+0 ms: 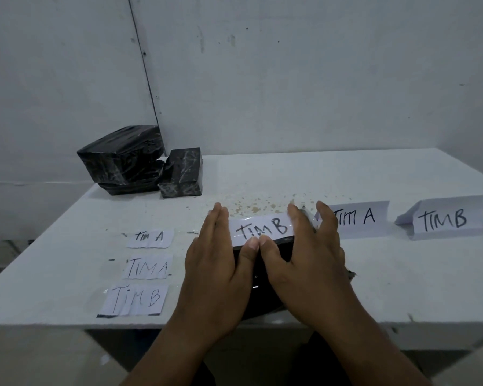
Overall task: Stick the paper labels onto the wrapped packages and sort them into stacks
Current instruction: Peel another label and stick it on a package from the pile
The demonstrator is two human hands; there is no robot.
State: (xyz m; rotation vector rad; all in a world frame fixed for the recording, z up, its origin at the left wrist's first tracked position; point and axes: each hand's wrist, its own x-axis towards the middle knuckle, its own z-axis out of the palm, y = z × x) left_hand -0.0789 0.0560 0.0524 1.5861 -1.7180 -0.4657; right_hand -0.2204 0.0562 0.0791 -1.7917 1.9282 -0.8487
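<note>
Black-wrapped package lies at table-centre, both hands pressing flat, straight-fingered, on its "TIM B" label. Left hand and right hand hide it; black packages at ten o'clock, loose labels at nine, folded signs at three.

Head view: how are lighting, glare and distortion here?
Head view: dim, bluish light; wide-angle bowing bends the white table's front edge; glossy black wrapped packages catch streaky highlights; the handwritten "TIM B" paper label under both thumbs stays legible, with slight sheen.
</note>
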